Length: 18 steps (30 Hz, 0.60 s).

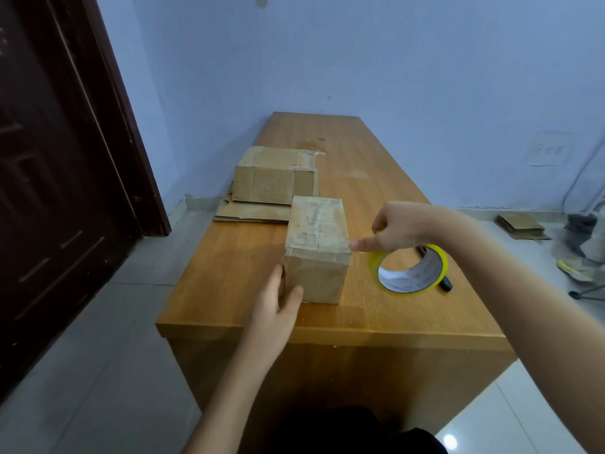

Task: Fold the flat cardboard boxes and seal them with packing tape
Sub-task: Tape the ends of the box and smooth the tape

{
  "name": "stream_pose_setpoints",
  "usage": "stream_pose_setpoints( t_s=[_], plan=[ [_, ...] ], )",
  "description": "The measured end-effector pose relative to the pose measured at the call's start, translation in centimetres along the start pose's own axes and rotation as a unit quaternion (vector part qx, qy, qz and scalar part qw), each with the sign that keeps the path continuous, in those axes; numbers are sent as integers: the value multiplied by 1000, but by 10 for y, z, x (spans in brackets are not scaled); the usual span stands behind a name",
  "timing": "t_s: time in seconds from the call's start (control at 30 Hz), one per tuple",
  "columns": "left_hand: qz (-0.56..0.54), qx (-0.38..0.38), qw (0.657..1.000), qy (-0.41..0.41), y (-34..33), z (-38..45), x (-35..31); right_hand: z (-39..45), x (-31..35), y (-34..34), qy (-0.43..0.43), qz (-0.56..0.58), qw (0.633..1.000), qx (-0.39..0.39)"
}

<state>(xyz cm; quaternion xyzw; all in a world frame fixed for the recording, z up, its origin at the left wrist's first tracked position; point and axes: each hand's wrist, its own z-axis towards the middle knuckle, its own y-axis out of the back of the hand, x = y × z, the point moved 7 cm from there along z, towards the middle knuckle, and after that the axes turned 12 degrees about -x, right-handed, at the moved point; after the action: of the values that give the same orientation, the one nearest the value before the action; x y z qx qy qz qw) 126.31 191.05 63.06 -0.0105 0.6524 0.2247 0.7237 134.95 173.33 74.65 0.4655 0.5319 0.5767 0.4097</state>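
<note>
Sealing looks to be the step in hand: we see a folded cardboard box (pixel 316 250) standing near the front edge of the wooden table (pixel 376 198), its top already streaked with tape. The box's long axis runs away from us, toward the flat cardboard stack (pixel 271 185) just beyond it on the table's left side. Our left hand (pixel 278 303) rests against the box's near left corner, fingers straight, steadying it. Our right hand (pixel 396 229) is curled, the thumb pressing at the box's top right edge; the yellow tape roll (pixel 409 268) hangs just below that hand, how it is held we cannot tell. A black marker (pixel 445 283) lies behind the roll. Next, we judge, the strip needs smoothing down the side and cutting free.
</note>
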Motion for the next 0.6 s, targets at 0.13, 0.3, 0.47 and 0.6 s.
stream_pose_setpoints(
  t_s=[0.13,0.3,0.47,0.6],
  plan=[
    [-24,-49,995,-88,13,10,-41,0,2,0,0,2,1000,-3],
    [-15,-50,992,-113,-2,-2,-41,1,2,-2,4,4,1000,-7],
    [-20,-49,996,-71,5,-13,-25,4,1,-4,6,6,1000,-8],
    [230,-158,914,-295,29,-11,-80,5,3,-6,11,14,1000,-6]
  ],
)
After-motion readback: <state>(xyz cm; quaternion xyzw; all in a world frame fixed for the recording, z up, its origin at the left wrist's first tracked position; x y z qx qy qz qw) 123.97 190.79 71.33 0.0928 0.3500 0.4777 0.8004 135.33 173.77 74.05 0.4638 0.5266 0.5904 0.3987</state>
